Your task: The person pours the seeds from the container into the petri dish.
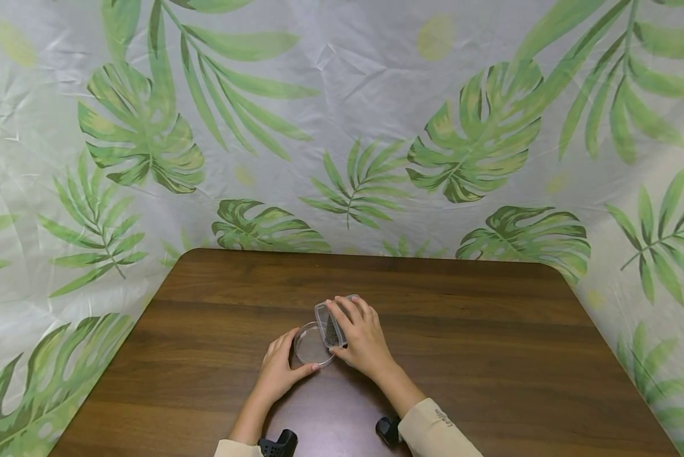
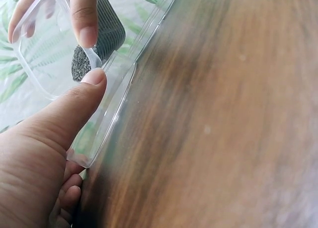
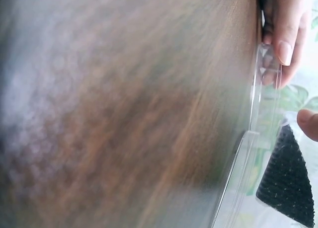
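On the table stands a shallow, round, clear petri dish (image 1: 304, 349). My left hand (image 1: 279, 369) holds it from the left, thumb on the near side and fingers at the far side of the rim. My right hand (image 1: 367, 343) grips a clear plastic box (image 1: 322, 315), tilted with its open side toward the dish. Dark grey granules (image 2: 82, 64) lie heaped against the box's lower side in the left wrist view. From the right wrist, the granules (image 3: 288, 176) show through the clear wall above the dish wall (image 3: 268, 96). Whether any granules lie in the dish, I cannot tell.
The brown wood-grain table (image 1: 490, 355) has rounded far corners. Behind and beside it hangs a pale cloth (image 1: 365, 95) printed with green leaves. Black wrist cameras (image 1: 279, 443) sit by the cuffs of both light sleeves (image 1: 436, 428).
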Tool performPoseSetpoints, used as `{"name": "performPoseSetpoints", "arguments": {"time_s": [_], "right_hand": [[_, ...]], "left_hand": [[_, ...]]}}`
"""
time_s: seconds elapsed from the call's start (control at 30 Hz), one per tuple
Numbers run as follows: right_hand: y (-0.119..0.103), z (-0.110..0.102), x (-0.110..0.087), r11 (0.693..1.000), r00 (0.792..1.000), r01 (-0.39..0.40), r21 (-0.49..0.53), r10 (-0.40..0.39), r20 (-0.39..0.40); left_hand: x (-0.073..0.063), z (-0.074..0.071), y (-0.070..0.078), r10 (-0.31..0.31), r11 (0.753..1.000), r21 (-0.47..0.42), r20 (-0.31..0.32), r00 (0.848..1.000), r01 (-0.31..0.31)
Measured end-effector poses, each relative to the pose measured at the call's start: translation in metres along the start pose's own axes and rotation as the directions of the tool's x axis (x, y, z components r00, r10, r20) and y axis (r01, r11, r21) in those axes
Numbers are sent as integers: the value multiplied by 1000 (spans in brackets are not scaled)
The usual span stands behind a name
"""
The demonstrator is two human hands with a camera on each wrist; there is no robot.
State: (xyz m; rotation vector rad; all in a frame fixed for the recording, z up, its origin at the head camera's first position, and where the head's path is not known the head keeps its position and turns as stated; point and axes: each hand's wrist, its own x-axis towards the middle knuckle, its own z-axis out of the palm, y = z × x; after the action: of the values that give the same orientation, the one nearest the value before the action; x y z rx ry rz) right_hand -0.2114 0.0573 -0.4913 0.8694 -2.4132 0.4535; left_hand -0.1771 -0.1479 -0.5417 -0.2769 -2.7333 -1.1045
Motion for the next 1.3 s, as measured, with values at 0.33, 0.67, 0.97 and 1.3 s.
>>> {"name": "performPoseSetpoints", "arguments": {"time_s": [0.33,0.67,0.97,1.3], "right_hand": [[-1,0,1,999,999,34,-18,-34,3],[-2,1,2,998,999,47,-43,-46,24],[-1,1,1,998,999,42,-46,-41,18],[0,3,0,1000,1000,-10,-30,10,6]], "left_hand": [[-1,1,-1,15,1000,0,-8,1000,-15],[0,2,-3,44,999,11,-33,999,-43],[1,3,-4,29,999,13,-20,999,-29],[2,3,-4,14,1000,11,-16,1000,-13]]}}
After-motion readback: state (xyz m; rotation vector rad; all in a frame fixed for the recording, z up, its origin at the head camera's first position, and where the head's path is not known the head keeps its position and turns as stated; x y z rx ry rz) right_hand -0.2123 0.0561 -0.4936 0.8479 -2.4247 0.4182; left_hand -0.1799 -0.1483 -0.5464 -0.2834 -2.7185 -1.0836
